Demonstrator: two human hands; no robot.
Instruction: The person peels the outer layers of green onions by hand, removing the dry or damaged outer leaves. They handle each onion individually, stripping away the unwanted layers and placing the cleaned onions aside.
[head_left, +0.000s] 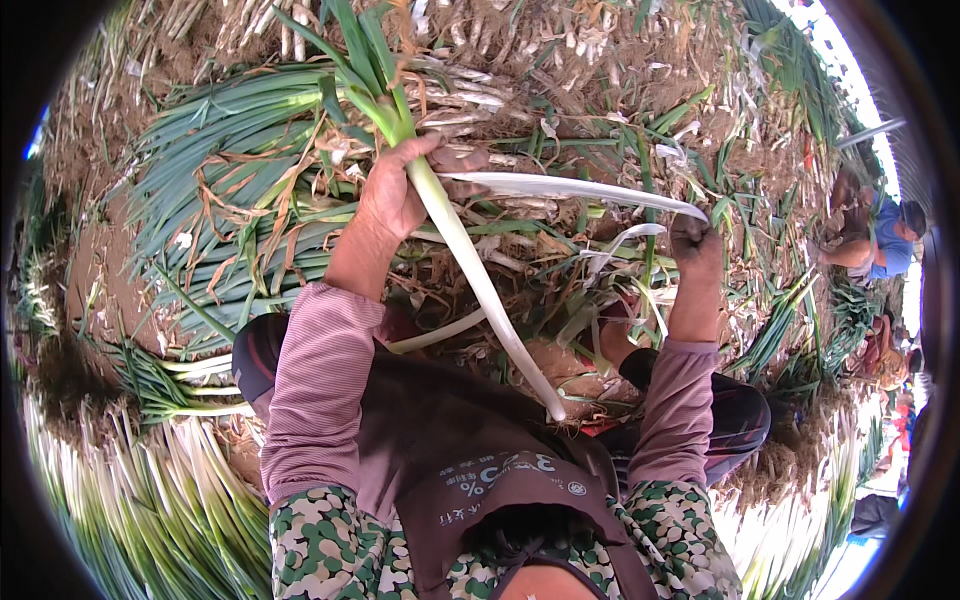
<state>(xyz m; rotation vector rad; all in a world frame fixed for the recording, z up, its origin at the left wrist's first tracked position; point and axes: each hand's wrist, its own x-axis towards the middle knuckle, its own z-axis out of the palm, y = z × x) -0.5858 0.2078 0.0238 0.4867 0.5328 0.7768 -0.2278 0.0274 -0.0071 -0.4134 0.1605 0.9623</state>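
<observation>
My left hand (401, 180) is closed around a long green onion (469, 259) just below its green leaves. The white stalk slants down to the right, its root end above my lap. A pale strip of outer skin (577, 186) stretches from beside that stalk to my right hand (694, 236), whose curled, soil-darkened fingers pinch its far end. A second white stalk (439, 332) lies low between my knees. More thin peelings (619, 244) hang or lie just left of my right hand. Where the strip joins the onion is partly hidden by my left fingers.
A large heap of green onions (232, 165) lies beyond my left arm, with rooted stalks (480, 97) farther off. Peeled white stalks (165, 480) stand in a row at lower left. Leafy bunches (780, 322) lie at right. A person in blue (889, 236) sits at far right.
</observation>
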